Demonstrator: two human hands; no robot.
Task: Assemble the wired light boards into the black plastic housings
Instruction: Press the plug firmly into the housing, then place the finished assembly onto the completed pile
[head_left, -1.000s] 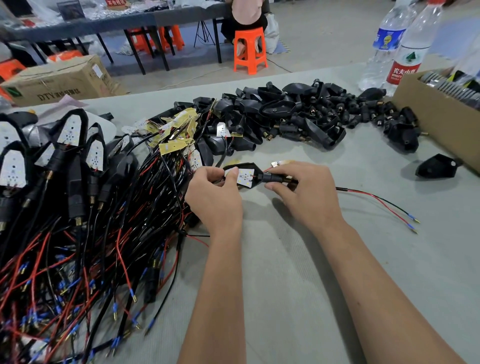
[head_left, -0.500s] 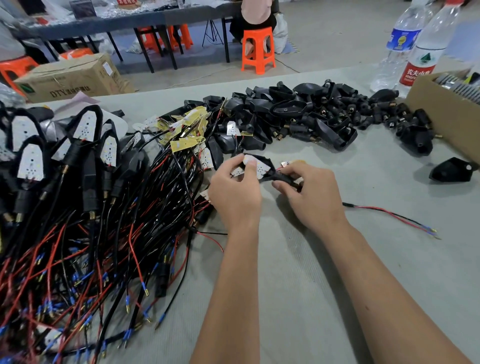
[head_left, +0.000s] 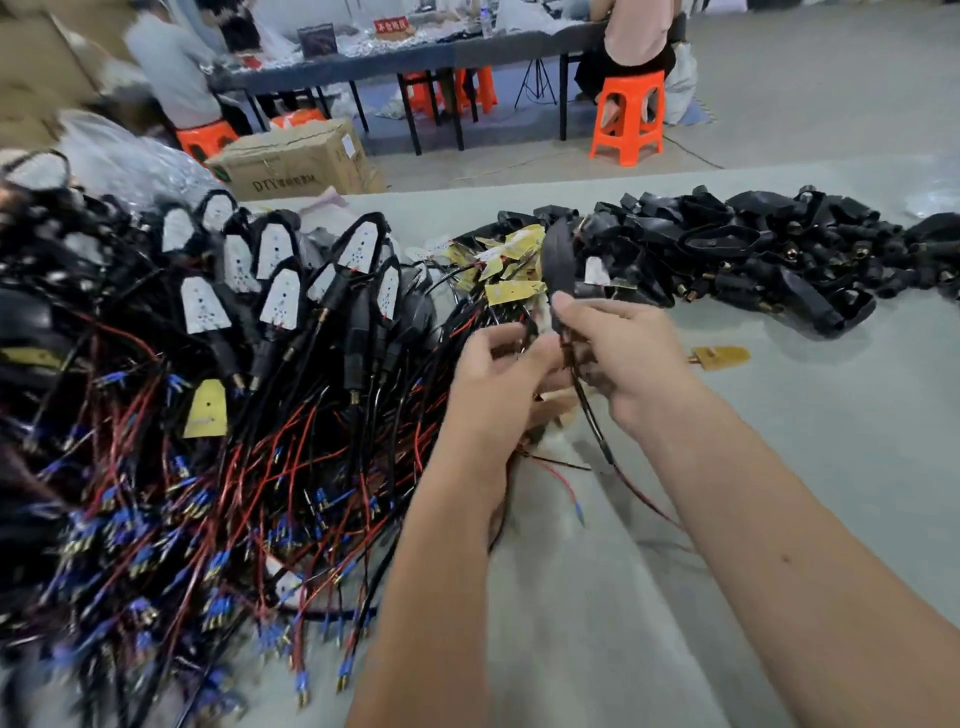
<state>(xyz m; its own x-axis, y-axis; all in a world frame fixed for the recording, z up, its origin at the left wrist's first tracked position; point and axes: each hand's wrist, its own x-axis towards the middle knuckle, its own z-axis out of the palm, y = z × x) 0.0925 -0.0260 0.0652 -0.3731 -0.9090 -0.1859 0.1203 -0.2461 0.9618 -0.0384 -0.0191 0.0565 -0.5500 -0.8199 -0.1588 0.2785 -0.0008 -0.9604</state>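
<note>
Both hands, left hand and right hand, pinch one housing and its wire mid-tabletop. Guessing roughly halfway: finished units heaped at the left edge, empty housings still piled far right.

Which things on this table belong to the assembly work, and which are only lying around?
Job:
- black housing held by right hand
- wires pinched by left hand
- finished units pile
- empty housings pile
- loose yellow board

Lying about:
- cardboard box
- orange stool
</note>
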